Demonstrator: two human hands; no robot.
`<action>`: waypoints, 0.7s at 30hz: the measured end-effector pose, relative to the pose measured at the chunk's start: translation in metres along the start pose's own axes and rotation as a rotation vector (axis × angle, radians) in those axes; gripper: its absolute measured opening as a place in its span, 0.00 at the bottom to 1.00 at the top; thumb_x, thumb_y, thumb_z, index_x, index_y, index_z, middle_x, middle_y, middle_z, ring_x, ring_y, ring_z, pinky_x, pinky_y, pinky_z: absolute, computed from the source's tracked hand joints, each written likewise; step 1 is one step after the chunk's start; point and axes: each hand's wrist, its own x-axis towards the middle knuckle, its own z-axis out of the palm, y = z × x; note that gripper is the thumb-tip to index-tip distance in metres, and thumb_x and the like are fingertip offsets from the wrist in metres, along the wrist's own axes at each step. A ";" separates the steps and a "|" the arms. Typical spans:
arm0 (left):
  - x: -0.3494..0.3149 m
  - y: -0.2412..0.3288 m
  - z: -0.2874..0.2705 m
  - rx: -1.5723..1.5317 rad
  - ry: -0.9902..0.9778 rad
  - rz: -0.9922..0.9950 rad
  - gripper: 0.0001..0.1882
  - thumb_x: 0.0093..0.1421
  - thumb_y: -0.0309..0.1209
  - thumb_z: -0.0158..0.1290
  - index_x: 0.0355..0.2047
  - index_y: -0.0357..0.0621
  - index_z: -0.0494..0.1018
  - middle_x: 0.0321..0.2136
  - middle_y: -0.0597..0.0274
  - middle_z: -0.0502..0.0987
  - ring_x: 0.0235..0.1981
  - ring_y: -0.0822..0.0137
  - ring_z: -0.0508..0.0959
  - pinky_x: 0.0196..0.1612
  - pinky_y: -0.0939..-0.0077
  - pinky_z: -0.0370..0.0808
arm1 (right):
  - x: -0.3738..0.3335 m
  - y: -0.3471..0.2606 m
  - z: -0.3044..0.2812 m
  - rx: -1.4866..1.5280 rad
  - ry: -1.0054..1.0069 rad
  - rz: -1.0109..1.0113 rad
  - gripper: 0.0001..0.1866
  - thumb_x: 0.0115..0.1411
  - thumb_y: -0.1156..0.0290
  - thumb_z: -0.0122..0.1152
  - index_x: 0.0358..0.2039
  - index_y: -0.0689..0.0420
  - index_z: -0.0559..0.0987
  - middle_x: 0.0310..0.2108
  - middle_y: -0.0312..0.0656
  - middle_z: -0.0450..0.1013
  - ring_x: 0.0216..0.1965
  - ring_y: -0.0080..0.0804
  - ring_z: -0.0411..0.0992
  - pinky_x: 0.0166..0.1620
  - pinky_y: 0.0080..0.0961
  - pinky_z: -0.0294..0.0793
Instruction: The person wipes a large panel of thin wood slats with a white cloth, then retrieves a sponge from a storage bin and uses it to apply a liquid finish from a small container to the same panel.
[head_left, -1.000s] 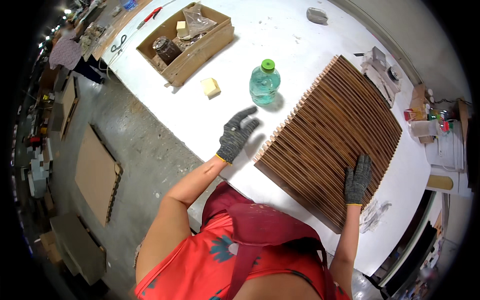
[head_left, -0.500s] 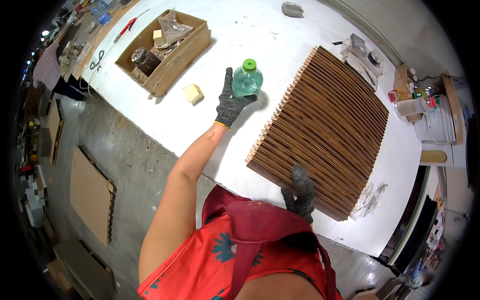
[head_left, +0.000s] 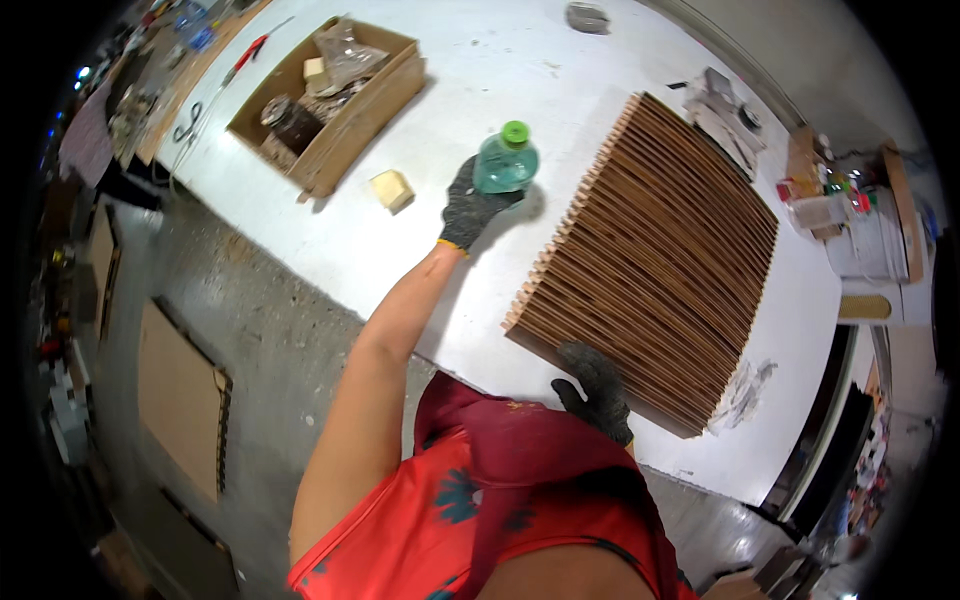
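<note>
Left hand (head_left: 468, 212), in a dark grey knit glove with yellow cuff: grip closed around a clear, green-tinted bottle (head_left: 506, 167), palm against its near left side, some fingers hidden behind it. Bottle roughly upright, green cap (head_left: 515, 134) on, liquid colour blue-green. Whether its base bears on the white table (head_left: 450, 100), cannot tell. It sits left of the slatted wood panel (head_left: 650, 260), apart from it.

Right hand (head_left: 597, 390), same kind of glove: grip loose, grasping nothing visible, thumb spread away from the fingers. Fingers overlap the panel's near edge; how firmly they touch, cannot tell. Wrist partly hidden by the dark red apron (head_left: 510, 440).

Panel lies flat on the table: many brown strips side by side, pale stepped ends along the left edge.

Left of bottle, near the gloved hand: a pale yellow block (head_left: 391, 189), alone on the tabletop. Beyond it, an open brown box (head_left: 365, 132) containing a dark jar (head_left: 291, 123), a crumpled clear bag (head_left: 350, 55) and another pale block (head_left: 316, 73). Past the box, black-handled scissors (head_left: 187, 123) and a red-handled tool (head_left: 245, 58). Far edge of table: a grey lump (head_left: 587, 18).
</note>
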 end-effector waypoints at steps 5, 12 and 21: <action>0.014 0.011 0.008 0.229 0.044 0.051 0.21 0.51 0.35 0.65 0.45 0.46 0.74 0.37 0.61 0.79 0.37 0.66 0.78 0.44 0.70 0.75 | -0.008 -0.004 -0.003 0.066 -0.093 0.107 0.23 0.55 0.62 0.64 0.51 0.56 0.75 0.49 0.46 0.73 0.50 0.45 0.71 0.53 0.41 0.69; 0.083 -0.026 0.007 0.130 0.216 0.068 0.31 0.42 0.41 0.71 0.45 0.42 0.74 0.41 0.54 0.78 0.42 0.59 0.78 0.47 0.66 0.73 | -0.026 0.003 -0.013 0.003 -0.069 0.244 0.23 0.57 0.62 0.60 0.52 0.56 0.75 0.50 0.45 0.74 0.52 0.45 0.70 0.56 0.41 0.66; 0.102 -0.037 -0.021 0.270 0.067 0.092 0.48 0.46 0.45 0.67 0.64 0.43 0.57 0.57 0.48 0.68 0.57 0.53 0.70 0.59 0.65 0.67 | -0.049 0.012 -0.001 0.023 0.202 0.058 0.22 0.53 0.73 0.66 0.50 0.53 0.76 0.47 0.43 0.75 0.48 0.44 0.73 0.51 0.38 0.72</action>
